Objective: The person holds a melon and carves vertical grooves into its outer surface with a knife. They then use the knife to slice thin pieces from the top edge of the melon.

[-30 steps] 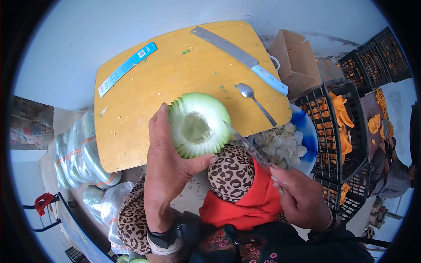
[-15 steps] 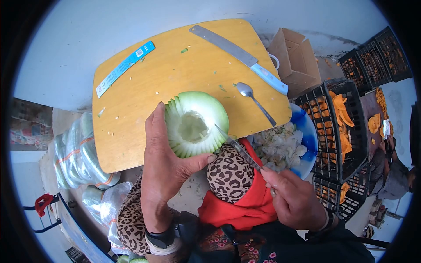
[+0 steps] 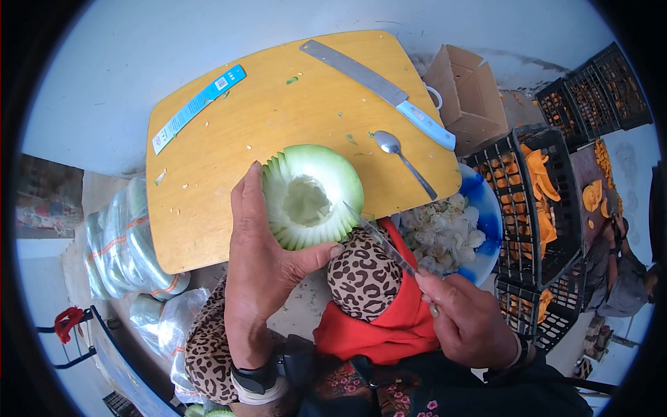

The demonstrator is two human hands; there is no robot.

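A hollowed, pale green melon (image 3: 332, 174) is held at the table's front edge, its cut opening facing me. Thin slits run around its rim on the left and lower sides. My left hand (image 3: 267, 257) wraps its left and lower side, thumb underneath. Pinched in my right hand (image 3: 465, 316) is a slim knife (image 3: 382, 240), whose tip touches the melon's lower right rim. On the yellow table (image 3: 222, 167) lie a spoon (image 3: 388, 143), a large knife with a light blue handle (image 3: 361, 75) and a blue-and-white printed sleeve (image 3: 200, 106).
A blue-and-white basin (image 3: 490, 208) of pale pulp sits right of the table. Beyond it stand black crates (image 3: 511, 229) with orange pieces and a cardboard box (image 3: 464, 94). Plastic-wrapped bundles (image 3: 121, 236) lie at left. Another person (image 3: 618, 278) is at far right.
The knife tip has shifted slightly to the right along the melon's rim, with my right hand following a little. My left hand and the melon have barely moved.
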